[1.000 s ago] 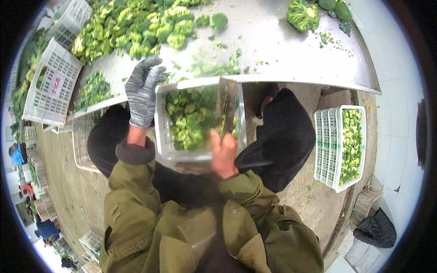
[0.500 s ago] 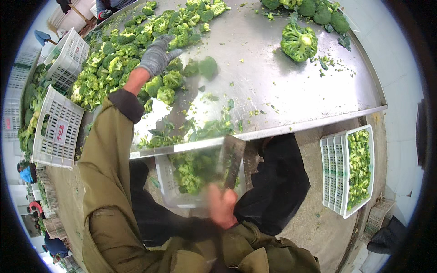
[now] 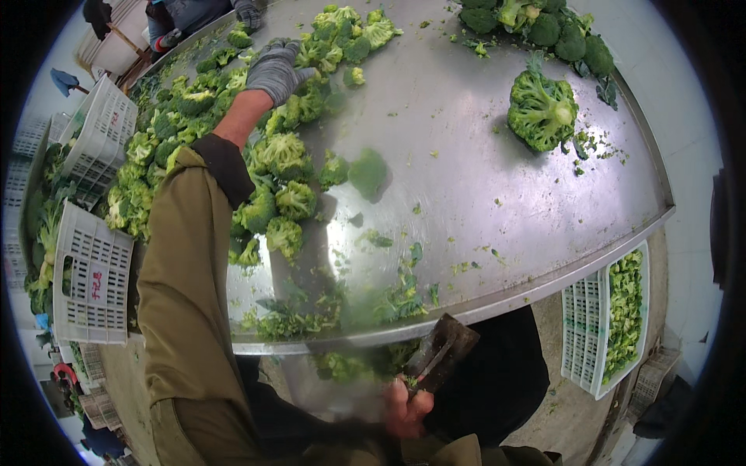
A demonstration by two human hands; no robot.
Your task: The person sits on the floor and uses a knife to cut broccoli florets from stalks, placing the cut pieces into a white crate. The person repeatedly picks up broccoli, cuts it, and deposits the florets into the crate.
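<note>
My left hand (image 3: 276, 71), in a grey knitted glove, reaches over a heap of cut broccoli florets (image 3: 284, 155) on the left of the metal table. Its thumb stands apart; the fingertips lie among the florets and are partly hidden. Below the table's near edge, my bare right hand (image 3: 409, 412) is wrapped round the handle of a cleaver (image 3: 444, 353) with a broad, stained blade, tilted up to the right. A large broccoli head (image 3: 542, 113) lies stem up on the right. Broccoli below the table edge beside the cleaver is blurred.
White crates (image 3: 92, 272) stand along the left; another crate (image 3: 584, 326), full of florets, is at the right. Whole broccoli heads (image 3: 548, 27) lie at the far right. Trimmings (image 3: 295, 322) gather along the raised table edge. A co-worker's gloved hand (image 3: 247, 14) is at the far left.
The view has shifted, so the table sits lower in the picture. My left hand has reached farther over the heap. The cleaver, still in my right hand, leans more to the right.
</note>
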